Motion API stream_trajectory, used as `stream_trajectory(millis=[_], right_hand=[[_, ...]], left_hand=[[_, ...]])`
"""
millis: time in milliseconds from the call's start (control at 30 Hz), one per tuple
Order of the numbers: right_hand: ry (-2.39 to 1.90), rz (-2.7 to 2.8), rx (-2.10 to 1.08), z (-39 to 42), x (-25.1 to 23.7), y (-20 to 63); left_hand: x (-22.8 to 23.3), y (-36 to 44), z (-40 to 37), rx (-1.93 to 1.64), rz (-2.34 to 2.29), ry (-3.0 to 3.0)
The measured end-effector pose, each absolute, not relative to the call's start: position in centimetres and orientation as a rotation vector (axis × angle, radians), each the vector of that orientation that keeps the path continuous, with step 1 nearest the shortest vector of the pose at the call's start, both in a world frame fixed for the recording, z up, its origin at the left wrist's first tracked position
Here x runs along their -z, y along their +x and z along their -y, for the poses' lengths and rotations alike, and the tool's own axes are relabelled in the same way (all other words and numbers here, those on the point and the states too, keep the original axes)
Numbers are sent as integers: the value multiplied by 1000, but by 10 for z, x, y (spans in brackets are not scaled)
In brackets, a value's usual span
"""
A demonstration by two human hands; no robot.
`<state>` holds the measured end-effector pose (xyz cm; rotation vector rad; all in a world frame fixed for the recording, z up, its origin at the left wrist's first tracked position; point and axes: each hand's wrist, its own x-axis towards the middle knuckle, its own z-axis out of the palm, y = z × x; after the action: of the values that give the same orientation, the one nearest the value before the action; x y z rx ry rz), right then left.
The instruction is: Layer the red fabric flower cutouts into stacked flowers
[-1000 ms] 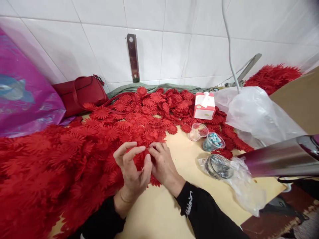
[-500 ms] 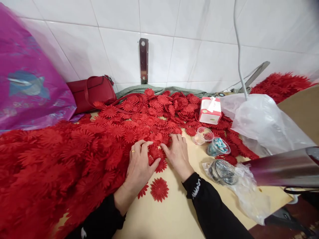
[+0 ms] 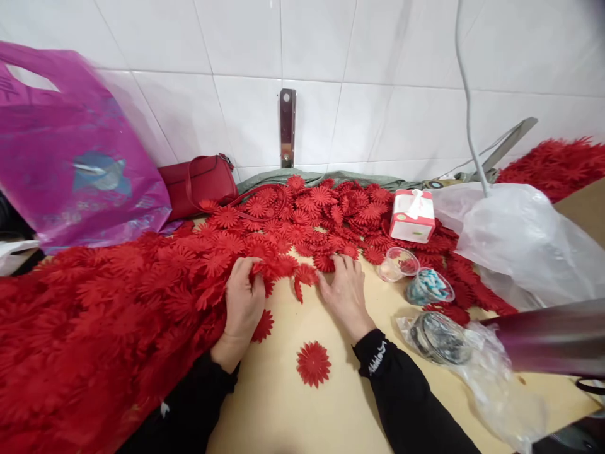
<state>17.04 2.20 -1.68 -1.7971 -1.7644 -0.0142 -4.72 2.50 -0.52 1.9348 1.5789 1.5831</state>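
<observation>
Red fabric flowers (image 3: pixel 293 227) lie heaped across the pale wooden table (image 3: pixel 283 403), thickest at the left, where they pile up into one deep mass. At the near edge of that heap the left hand (image 3: pixel 243 299) is closed on a bunch of the flowers, fingers curled over their petals. The right hand (image 3: pixel 345 290) lies just beside it, palm down with the fingers spread, and its fingertips touch the flowers at the rim of the pile; it grips nothing. The two hands are apart, with a few loose petals between them. Both arms wear black sleeves.

One single flower (image 3: pixel 313 364) lies by itself on bare table, nearer the person than the hands and between the two forearms.

Right of the right hand stand two small clear cups (image 3: pixel 397 263), one of them (image 3: pixel 429 287) holding pale blue bits, and closer in a round jar wrapped in clear plastic (image 3: pixel 439 334). A little white and red box (image 3: pixel 413 215) sits on the flowers behind the cups, next to a big clear plastic bag (image 3: pixel 520 239). Against the white tiled wall rest a red handbag (image 3: pixel 201 183) and a purple plastic bag (image 3: pixel 80 157). More red flowers (image 3: pixel 558 164) are piled at the far right.
</observation>
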Motion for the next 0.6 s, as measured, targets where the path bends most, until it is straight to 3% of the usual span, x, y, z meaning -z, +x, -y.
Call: stream_trajectory(millis=[267, 433, 600], right_hand=[[-1778, 1811, 75, -22, 10, 184], [-1772, 1702, 101, -19, 6, 215], [-1662, 1607, 119, -13, -2, 219]], left_hand=[[-15, -47, -23, -2001, -1794, 1695], [-27, -36, -19, -1797, -1951, 1812], [-33, -22, -4, -1280, -1931, 2182]])
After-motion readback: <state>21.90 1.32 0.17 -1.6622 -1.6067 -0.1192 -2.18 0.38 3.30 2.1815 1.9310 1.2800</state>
